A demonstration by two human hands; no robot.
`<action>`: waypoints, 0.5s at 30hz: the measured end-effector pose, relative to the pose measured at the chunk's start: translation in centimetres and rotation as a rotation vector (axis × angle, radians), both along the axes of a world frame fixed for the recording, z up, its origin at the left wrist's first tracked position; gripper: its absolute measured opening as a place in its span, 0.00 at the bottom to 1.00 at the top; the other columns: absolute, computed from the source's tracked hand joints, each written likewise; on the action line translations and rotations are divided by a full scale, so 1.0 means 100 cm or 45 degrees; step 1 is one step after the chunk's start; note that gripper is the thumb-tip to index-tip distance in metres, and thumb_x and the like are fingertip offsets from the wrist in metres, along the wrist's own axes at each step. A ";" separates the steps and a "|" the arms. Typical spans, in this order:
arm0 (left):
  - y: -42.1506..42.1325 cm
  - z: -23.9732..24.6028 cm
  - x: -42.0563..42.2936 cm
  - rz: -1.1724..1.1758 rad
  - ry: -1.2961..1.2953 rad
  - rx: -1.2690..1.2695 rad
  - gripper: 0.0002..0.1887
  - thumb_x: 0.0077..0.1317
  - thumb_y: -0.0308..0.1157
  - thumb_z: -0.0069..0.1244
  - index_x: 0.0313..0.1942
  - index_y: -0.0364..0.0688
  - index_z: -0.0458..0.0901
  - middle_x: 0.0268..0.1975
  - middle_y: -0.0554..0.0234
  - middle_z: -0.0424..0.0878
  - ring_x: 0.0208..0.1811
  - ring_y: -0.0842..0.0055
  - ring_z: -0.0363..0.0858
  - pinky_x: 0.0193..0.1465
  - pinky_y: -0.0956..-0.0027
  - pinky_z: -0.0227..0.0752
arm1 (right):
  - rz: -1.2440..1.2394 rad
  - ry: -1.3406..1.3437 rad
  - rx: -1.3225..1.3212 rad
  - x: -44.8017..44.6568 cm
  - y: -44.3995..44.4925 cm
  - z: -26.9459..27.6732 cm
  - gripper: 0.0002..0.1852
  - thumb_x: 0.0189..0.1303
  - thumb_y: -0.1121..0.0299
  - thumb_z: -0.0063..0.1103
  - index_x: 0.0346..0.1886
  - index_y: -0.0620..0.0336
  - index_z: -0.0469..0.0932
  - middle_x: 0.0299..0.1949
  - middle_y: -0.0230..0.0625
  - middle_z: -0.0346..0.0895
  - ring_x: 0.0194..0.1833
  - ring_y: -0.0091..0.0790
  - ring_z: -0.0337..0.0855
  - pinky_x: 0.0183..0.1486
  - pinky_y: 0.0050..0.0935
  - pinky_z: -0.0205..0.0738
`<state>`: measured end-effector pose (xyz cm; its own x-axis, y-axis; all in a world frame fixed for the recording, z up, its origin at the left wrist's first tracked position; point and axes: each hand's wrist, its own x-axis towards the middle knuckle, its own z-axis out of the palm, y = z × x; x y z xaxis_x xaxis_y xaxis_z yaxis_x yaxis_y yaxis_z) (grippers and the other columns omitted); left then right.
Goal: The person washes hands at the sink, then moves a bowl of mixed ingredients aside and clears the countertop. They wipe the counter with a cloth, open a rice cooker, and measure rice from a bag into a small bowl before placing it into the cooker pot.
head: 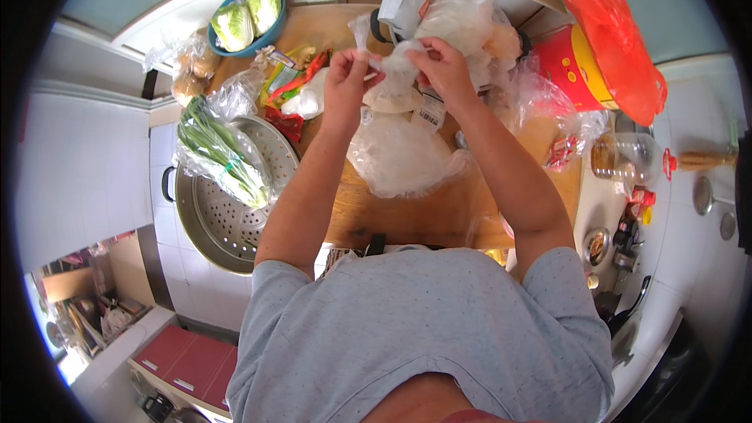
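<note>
My left hand (349,79) pinches the twisted neck of a translucent plastic bag (395,91), whose loose end sticks up past the fingers. On the other side, my right hand (445,69) grips gathered plastic of this bag between thumb and fingers. Pale contents show in its lower part, but I cannot tell what they are. Closer to my body, a larger translucent bag (402,155) of whitish contents lies on the wooden table (376,220). A white label (432,111) with a printed code sits beside my right wrist.
At the left, bagged leafy greens (220,150) rest on a perforated metal steamer (235,229). Behind are a blue basin (276,29) of cabbages and red peppers (302,79). Rightward stand more plastic bags (458,23), a red-and-yellow bucket (567,67) and a clear jug (625,158).
</note>
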<state>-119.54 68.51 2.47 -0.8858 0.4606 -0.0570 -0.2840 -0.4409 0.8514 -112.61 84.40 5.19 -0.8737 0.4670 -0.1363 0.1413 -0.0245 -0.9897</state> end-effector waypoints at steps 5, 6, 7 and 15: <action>0.001 0.075 0.000 -0.135 0.524 -0.175 0.08 0.73 0.34 0.46 0.46 0.40 0.73 0.41 0.65 0.79 0.39 0.83 0.76 0.42 0.74 0.78 | -0.020 0.119 -0.301 0.004 -0.004 0.067 0.15 0.59 0.65 0.65 0.49 0.56 0.79 0.30 0.23 0.77 0.26 0.17 0.73 0.28 0.17 0.69; -0.006 0.088 -0.001 -0.223 0.553 -0.211 0.08 0.73 0.34 0.46 0.46 0.40 0.73 0.41 0.65 0.79 0.39 0.83 0.76 0.42 0.75 0.78 | -0.050 0.136 -0.334 0.007 -0.008 0.080 0.14 0.60 0.67 0.62 0.49 0.56 0.79 0.29 0.23 0.77 0.25 0.16 0.74 0.27 0.18 0.69; -0.008 0.102 -0.002 -0.315 0.551 -0.289 0.08 0.73 0.33 0.46 0.47 0.40 0.73 0.41 0.65 0.79 0.39 0.83 0.77 0.42 0.76 0.78 | 0.017 0.174 -0.362 0.012 -0.013 0.093 0.14 0.61 0.68 0.61 0.49 0.57 0.79 0.29 0.23 0.77 0.25 0.16 0.74 0.27 0.18 0.69; -0.010 0.188 0.078 -0.279 0.871 0.216 0.07 0.73 0.31 0.46 0.44 0.37 0.71 0.36 0.64 0.79 0.34 0.84 0.75 0.38 0.78 0.76 | -0.090 0.524 -0.032 0.128 -0.050 0.162 0.16 0.63 0.68 0.61 0.53 0.60 0.77 0.35 0.28 0.78 0.29 0.19 0.77 0.33 0.19 0.73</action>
<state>-111.72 67.52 21.26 -0.5843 0.5845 0.5630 0.1891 -0.5766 0.7948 -99.80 79.35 21.37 -0.8234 0.5291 0.2053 -0.2685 -0.0445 -0.9623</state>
